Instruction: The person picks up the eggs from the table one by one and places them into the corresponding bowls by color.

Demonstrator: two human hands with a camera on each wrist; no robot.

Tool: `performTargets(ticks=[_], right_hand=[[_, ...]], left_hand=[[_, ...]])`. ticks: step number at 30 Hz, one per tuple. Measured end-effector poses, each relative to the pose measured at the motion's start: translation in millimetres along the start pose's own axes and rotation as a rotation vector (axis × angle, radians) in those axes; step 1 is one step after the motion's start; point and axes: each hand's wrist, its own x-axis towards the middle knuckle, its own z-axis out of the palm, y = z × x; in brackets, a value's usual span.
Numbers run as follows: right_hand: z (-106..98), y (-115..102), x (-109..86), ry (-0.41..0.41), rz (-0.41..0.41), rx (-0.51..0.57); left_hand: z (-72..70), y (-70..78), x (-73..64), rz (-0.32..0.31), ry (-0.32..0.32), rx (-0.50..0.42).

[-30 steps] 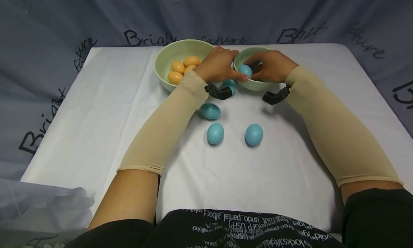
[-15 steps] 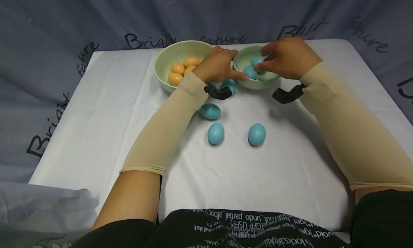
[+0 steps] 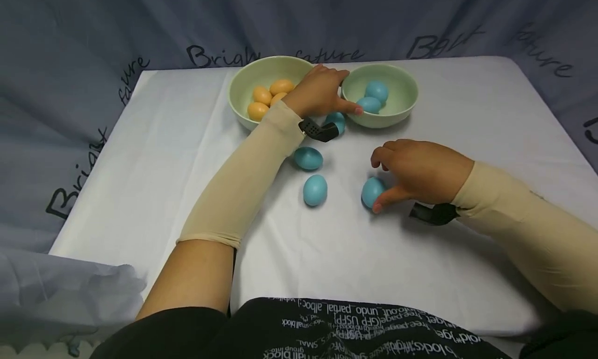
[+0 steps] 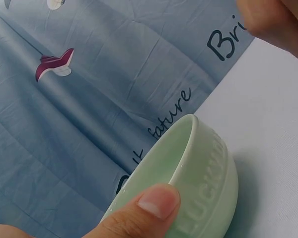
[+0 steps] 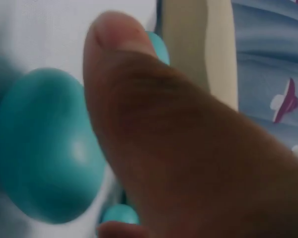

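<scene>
My left hand [image 3: 322,92] holds the side of a small pale green bowl [image 3: 405,97], its thumb at the front rim. In the left wrist view the thumb lies against the lettered outer wall of the bowl. Two blue eggs sit inside: one egg [image 3: 376,91] behind another egg [image 3: 369,105]. My right hand [image 3: 420,172] is over the table with thumb and fingers spread about a blue egg [image 3: 370,192]. In the right wrist view, the thumb is right beside this egg [image 5: 47,146].
A larger green bowl [image 3: 238,92] with several orange-yellow eggs [image 3: 258,111] stands behind my left forearm. More blue eggs lie on the white cloth: one egg [image 3: 315,190], another egg [image 3: 308,158] and a third egg [image 3: 336,121] near the bowls. A grey curtain [image 3: 299,22] hangs behind.
My right hand has left the blue egg it had in the small bowl and come back toward me, down to an egg on the table. The left hand stays at the bowl.
</scene>
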Motion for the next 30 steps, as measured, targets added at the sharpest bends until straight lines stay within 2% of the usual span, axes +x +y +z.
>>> performTargets(ticks=[6, 14, 21, 27, 30], right_hand=[[8.9, -3.5, 12.8, -0.029, -0.002, 0.045], [8.7, -6.4, 21.8, -0.03, -0.125, 0.091], [-0.8, -3.8, 19.6, -0.093, -0.109, 0.115], [0.2, -6.9, 13.4, -0.16, -0.108, 0.125], [0.7, -5.3, 15.9, -0.178, -0.137, 0.119]], left_hand=[[7.5, -9.0, -4.4, -0.017, -0.009, -0.007], [3.9, -15.8, -10.2, -0.02, 0.008, -0.025], [-3.0, -14.8, -9.8, -0.018, 0.026, -0.02], [4.5, -13.2, -10.9, -0.028, 0.006, -0.025], [5.1, -14.3, -11.4, -0.033, 0.022, -0.008]])
